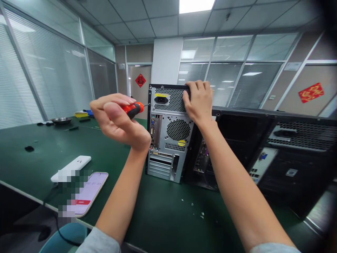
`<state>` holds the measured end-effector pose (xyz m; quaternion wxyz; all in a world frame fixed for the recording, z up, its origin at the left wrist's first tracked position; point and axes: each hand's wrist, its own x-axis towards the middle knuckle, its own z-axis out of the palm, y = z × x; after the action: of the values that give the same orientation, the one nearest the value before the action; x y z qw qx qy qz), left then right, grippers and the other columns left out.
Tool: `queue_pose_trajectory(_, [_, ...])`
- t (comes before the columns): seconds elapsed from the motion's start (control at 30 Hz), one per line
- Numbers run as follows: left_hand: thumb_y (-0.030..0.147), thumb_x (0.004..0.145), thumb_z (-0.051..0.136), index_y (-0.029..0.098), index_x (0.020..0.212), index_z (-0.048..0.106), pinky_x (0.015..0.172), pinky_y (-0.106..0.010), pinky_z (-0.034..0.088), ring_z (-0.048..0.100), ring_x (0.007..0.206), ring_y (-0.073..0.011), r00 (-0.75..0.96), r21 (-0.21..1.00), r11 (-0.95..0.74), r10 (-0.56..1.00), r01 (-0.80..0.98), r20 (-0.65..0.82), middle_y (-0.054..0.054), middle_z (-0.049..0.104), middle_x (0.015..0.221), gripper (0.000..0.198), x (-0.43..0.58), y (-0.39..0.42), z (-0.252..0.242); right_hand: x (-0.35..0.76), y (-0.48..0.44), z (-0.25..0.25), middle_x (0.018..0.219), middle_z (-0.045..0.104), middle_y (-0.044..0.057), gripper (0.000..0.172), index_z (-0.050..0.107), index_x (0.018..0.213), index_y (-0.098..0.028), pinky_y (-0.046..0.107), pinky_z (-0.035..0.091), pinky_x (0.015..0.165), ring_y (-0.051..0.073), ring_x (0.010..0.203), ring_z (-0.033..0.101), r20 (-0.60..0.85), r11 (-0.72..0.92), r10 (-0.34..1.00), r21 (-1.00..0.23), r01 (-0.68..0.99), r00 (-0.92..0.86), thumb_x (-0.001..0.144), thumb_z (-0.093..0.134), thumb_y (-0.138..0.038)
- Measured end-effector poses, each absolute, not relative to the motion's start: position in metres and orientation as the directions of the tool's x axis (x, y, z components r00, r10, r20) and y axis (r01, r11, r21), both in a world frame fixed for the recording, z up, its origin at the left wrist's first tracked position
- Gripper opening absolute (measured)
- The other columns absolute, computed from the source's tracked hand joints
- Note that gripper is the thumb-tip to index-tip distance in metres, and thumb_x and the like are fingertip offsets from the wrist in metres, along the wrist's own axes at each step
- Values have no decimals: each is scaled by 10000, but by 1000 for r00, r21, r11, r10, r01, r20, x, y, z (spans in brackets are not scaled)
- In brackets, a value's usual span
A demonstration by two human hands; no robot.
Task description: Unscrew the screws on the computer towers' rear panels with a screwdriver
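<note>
Between hands: PC case; L hand grips screwdriver, R hand atop.

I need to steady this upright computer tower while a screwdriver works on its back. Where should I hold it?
Probably the top rear edge of the computer tower, from above on its right, where the right hand holds it: the upright case offers a flat top, clear of the screwdriver that the left hand holds at the upper left corner.

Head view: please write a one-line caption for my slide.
The left hand holds a red-handled screwdriver at the rear of a computer case, right hand holding its top edge, on a green table.
</note>
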<state>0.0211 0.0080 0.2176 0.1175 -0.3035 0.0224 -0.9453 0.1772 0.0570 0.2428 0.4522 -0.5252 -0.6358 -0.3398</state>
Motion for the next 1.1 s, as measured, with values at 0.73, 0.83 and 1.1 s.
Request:
queue_pose_trajectory(0.73, [273, 1003, 209, 245, 736, 325, 581, -284, 440, 409, 528, -91, -864, 37, -942, -290, 333, 412, 34, 240, 640, 292, 30, 8, 225, 176, 68, 238, 1083, 605, 96, 317, 608, 1070, -203, 452, 377, 911, 262, 1081, 460, 970, 222, 242, -77, 972, 22, 876, 384, -312])
queue_pose_trajectory(0.83, [168, 982, 265, 222, 642, 366, 551, -270, 424, 384, 487, -75, -895, -96, -967, -255, 236, 366, 35, 225, 587, 358, 32, 2, 226, 176, 69, 238, 1084, 605, 99, 314, 598, 1073, -202, 458, 368, 919, 262, 1094, 459, 968, 224, 248, -86, 971, 29, 872, 381, -306])
queue_pose_trajectory(1.1, [245, 997, 269, 207, 590, 359, 438, -268, 359, 357, 432, -42, -812, -274, -948, -288, 164, 509, 55, 282, 517, 418, 14, 22, 215, 176, 70, 238, 1081, 605, 99, 302, 599, 1058, -212, 463, 369, 921, 266, 1092, 456, 972, 232, 234, -91, 968, 36, 850, 391, -279])
